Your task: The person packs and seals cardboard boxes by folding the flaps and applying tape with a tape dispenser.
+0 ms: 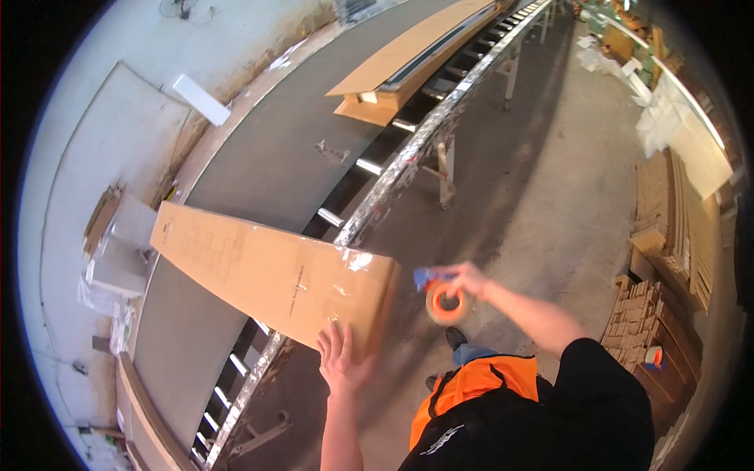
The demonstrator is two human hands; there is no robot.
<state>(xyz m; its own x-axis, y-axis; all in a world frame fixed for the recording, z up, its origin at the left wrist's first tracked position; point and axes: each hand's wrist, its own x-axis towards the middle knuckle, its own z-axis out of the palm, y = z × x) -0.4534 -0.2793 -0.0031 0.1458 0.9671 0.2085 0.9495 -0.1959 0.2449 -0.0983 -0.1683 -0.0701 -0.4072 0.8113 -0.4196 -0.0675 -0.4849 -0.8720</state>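
We have a long, tapering-looking brown cardboard box (275, 271) lying crosswise over the line, its near end jutting past the rail toward us. Glossy clear patches (357, 261) show on its top, close to that end.

Left hand (343, 363): against the near end of the box, at its lower edge, grip spread, fingers laid on the cardboard. Right hand (467, 280): to the right of the box and apart from it, grip closed around a blue handheld tape dispenser (424, 278); some motion blur here. On the dispenser we see a tan roll of tape (434, 311) with an orange core.

Under the box: a flat dark-grey belt surface (275, 149) and a row of shiny metal rollers (330, 217), edged by a worn, silvery metal rail (424, 153). Beyond the box, farther up the line: a long, open brown cardboard carton (432, 47).

Left of the box, by the wall: wrapped white blocks (118, 263). Well to its right, past the grey concrete floor (573, 188): stacked brown cardboard sheets (644, 318). Below and right of the box: our bright orange cloth garment (483, 386).
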